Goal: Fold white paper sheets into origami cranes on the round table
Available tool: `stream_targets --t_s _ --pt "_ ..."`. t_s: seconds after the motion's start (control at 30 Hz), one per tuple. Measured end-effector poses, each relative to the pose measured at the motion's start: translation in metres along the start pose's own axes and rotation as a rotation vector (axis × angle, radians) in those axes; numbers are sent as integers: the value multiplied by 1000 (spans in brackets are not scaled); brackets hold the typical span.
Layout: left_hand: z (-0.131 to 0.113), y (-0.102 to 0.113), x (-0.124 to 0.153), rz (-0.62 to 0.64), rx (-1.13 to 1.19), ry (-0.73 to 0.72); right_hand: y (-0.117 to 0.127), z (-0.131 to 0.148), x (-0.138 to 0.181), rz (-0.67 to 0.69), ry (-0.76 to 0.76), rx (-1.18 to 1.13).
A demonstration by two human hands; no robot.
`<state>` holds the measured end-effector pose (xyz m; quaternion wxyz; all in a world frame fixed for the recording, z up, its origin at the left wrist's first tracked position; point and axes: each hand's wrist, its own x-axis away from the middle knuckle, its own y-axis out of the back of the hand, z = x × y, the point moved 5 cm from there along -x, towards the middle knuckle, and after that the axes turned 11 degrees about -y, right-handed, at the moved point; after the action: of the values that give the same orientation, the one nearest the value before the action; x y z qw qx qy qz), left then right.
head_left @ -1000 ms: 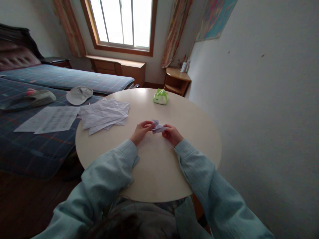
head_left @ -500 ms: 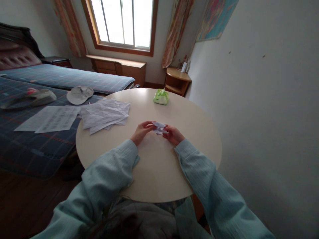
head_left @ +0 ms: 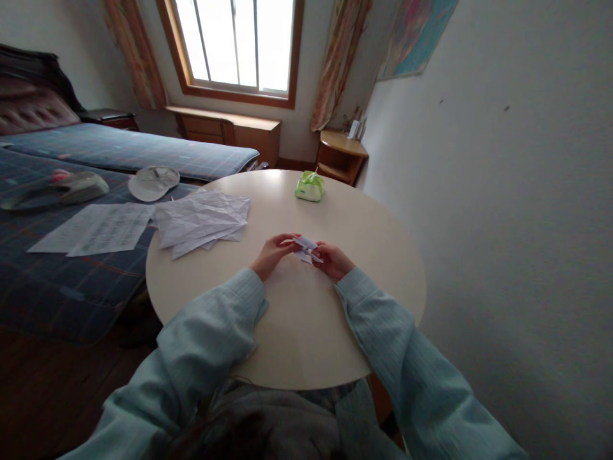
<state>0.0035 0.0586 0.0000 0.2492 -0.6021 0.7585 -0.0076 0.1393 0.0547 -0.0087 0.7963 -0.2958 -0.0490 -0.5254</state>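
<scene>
A small folded piece of white paper (head_left: 305, 246) is held just above the round cream table (head_left: 364, 243), between both my hands. My left hand (head_left: 272, 253) pinches its left end with fingers closed. My right hand (head_left: 333, 260) grips its right end, fingers curled around it. Both arms wear pale blue sleeves and reach in from the near edge of the table.
A loose stack of crumpled white sheets (head_left: 201, 220) lies on the table's left side. A green packet (head_left: 309, 187) sits at the far edge. Printed sheets (head_left: 93, 229), a white cap (head_left: 153, 182) and a bed lie to the left. A wall stands close on the right.
The folded paper has been turned and pressed flatter between my fingers, and my right hand has closed in slightly toward the left. The arms have stayed in place.
</scene>
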Motion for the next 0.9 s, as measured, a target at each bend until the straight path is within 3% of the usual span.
stream_targets --t_s 0.67,0.9 --pt "0 0 1 -16 -21 9 -1 -1 2 23 0 1" --pt "-1 2 -1 -71 -7 12 1 1 2 -74 2 -129"
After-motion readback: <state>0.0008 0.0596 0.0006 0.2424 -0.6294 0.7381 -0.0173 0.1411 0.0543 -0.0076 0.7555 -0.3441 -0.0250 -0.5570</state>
